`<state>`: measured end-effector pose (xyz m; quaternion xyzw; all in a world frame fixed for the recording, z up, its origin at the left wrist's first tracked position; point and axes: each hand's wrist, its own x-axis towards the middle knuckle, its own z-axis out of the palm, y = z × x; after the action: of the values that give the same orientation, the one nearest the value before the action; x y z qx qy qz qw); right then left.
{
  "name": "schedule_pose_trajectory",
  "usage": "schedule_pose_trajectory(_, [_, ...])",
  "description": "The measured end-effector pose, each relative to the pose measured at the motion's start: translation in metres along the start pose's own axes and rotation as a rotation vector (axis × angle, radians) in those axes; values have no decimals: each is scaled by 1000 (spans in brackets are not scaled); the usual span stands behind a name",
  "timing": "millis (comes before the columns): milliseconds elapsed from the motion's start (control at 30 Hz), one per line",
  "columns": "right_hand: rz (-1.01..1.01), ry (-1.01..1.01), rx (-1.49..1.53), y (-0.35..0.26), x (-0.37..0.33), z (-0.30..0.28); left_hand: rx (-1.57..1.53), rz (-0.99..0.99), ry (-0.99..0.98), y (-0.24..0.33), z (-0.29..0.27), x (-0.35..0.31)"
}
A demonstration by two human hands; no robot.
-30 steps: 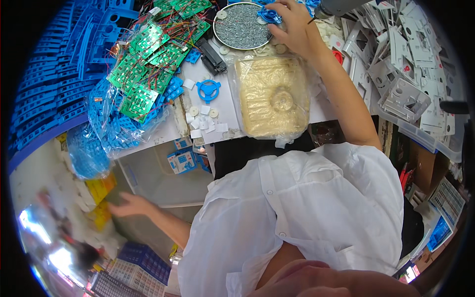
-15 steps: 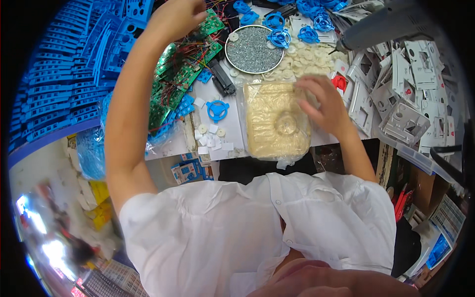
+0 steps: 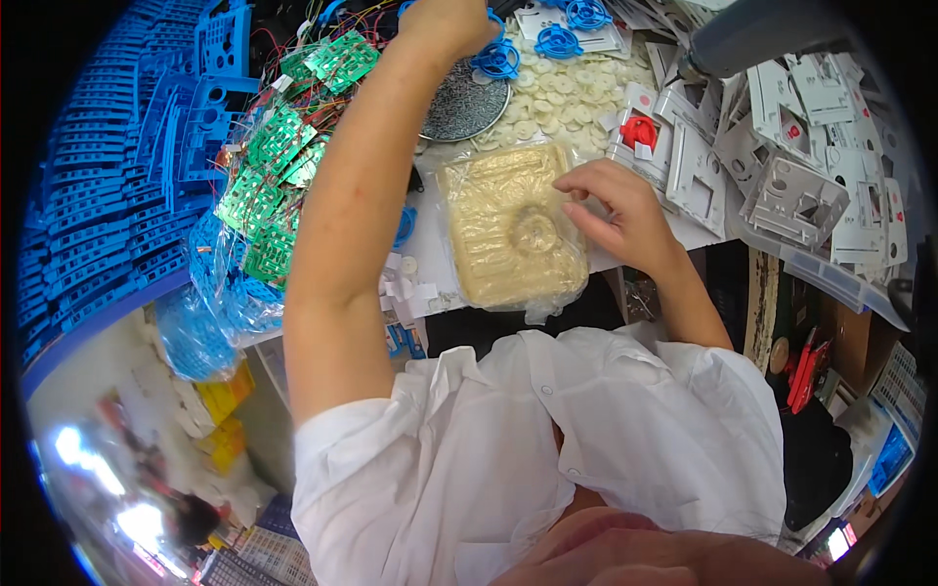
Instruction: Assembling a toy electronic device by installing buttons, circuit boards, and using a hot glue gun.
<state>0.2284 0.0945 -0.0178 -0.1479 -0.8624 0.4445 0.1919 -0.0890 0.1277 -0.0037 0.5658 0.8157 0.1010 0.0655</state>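
At left I see blue panels (image 3: 93, 220), many, in dense rows. Lower, yellow packets (image 3: 225, 397), then crates (image 3: 269, 552). At right, clear bin (image 3: 832, 277) with white panels (image 3: 860, 210); red object (image 3: 806, 376) lower down.

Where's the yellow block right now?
In the head view, the yellow block lies near the middle, just below the pale discs, with the right hand at its right edge.

No lettering, number or sign can be read; the marks on the white plastic panels (image 3: 860, 213) are too small to make out
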Motion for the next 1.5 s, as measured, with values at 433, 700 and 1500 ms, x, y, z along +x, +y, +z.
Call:
schedule_pose_trajectory(433, [43, -20, -72, 1, -21, -9, -281, 102, 418, 23, 46, -75])
schedule_pose_trajectory(700, [80, 24, -45, 14, -40, -24, -582, 270, -190, 58, 43, -213])
schedule_pose_trajectory(1500, [-233, -31, -154, 28, -22, 28, -423, 452, 203, 55, 60, -260])
